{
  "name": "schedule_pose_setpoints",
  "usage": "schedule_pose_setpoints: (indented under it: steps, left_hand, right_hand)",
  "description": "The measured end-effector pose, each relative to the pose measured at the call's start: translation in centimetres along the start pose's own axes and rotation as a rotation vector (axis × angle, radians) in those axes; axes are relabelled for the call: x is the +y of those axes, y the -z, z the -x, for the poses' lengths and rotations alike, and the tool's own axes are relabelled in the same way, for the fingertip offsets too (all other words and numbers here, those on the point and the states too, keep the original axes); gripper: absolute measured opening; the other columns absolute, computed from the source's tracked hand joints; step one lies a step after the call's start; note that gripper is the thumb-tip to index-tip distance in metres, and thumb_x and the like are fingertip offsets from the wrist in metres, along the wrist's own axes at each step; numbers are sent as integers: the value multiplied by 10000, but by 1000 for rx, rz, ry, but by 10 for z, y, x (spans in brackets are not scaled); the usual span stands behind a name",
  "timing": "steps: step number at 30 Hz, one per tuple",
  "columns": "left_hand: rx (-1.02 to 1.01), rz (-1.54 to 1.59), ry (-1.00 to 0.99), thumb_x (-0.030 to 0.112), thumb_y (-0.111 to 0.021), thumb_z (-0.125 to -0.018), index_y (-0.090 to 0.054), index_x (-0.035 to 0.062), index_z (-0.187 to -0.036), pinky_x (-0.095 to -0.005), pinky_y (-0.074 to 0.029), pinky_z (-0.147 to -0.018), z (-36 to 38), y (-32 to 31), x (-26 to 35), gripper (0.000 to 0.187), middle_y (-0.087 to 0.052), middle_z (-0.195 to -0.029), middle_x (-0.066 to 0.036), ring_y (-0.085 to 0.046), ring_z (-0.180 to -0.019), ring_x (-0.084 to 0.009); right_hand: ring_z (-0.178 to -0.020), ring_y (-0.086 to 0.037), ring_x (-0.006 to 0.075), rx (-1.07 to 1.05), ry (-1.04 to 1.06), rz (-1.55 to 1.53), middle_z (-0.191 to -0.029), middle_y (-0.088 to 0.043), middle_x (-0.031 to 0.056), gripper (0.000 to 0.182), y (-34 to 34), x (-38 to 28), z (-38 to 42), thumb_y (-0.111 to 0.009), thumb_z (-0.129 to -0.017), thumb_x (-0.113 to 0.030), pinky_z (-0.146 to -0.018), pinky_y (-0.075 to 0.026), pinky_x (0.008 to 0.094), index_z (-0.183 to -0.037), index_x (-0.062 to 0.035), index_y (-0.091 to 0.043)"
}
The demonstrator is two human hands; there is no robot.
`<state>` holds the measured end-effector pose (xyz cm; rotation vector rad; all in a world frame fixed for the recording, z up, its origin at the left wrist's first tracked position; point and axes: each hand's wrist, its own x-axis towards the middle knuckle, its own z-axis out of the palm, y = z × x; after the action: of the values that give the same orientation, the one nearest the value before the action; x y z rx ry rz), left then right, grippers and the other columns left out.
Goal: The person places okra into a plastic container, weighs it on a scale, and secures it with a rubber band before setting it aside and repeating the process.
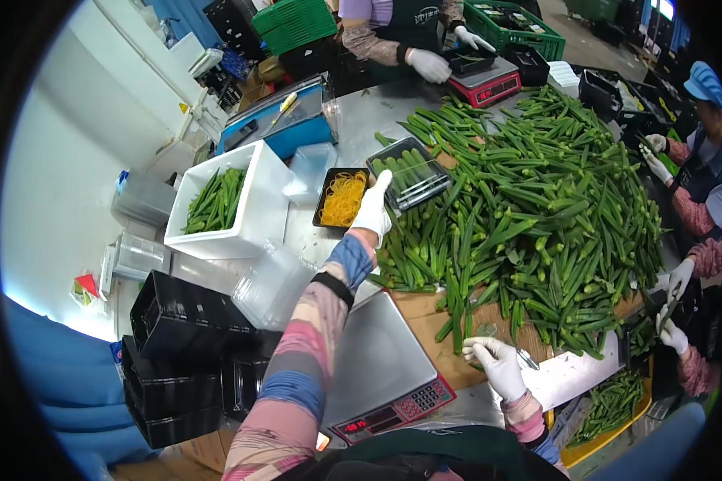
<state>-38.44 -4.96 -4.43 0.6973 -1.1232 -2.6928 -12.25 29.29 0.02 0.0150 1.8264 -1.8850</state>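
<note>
My left hand, in a white glove, reaches across the table with its thumb over the near left corner of a black tray of okra. The tray has a shiny clear cover, with okra lined up inside. Beside that hand stands a small black box of yellow rubber bands. My right hand, also gloved, is held low at the near edge of the okra pile. Its fingers are curled together; what they hold, if anything, is too small to make out.
A scale with a lit red display stands in front of me. On the left are a white foam box holding okra, clear lids and stacked black trays. Co-workers' gloved hands work across the table and at right.
</note>
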Motion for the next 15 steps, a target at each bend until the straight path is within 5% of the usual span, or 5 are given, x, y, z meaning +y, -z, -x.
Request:
schedule_pose_setpoints:
  steps: [2,5,9,13,15]
  left_hand:
    - [77,-300,28,491,-730,-894,-672,72,-1029,-370,-457,-435,-44,29,-4,444,-691,-896,-66,-614,-611,-204]
    - [235,-513,94,376,-670,-926,-663,38,-936,-309,-412,-400,-29,33,-4,337,-658,-807,-73,-579,-542,-199]
    - [111,-587,100,248,-651,-921,-645,21,-943,-306,-424,-400,8,46,2,228,-658,-831,-79,-655,-630,-204]
    - [-169,-408,115,191,-727,-914,-558,13,-1219,-279,-493,-571,131,11,1,392,-690,-1074,-98,-706,-854,-207]
    - [-253,-480,66,224,-636,-990,-497,5,-1363,-285,-514,-765,205,-13,-2,455,-661,-1261,-102,-670,-1039,-191]
  right_hand:
    - [-923,-672,128,3,-1,13,-1002,-728,83,239,1,0,-3,-579,-1019,-107,-854,-528,263,-1164,57,-674]
    - [-892,-659,115,14,-3,22,-995,-727,75,245,6,-3,-8,-578,-1026,-122,-833,-526,257,-1167,55,-673]
    - [-861,-644,102,-18,-18,5,-981,-728,65,247,-3,-2,-18,-577,-1026,-126,-820,-519,251,-1175,46,-672]
    - [-1046,-640,134,-65,49,-41,-1193,-676,106,400,-29,-12,-37,-596,-1010,-119,-882,-532,274,-1376,32,-540]
    - [-1125,-622,150,-114,38,-170,-1275,-639,121,478,-47,-17,-40,-607,-1003,-124,-906,-537,287,-1439,25,-479]
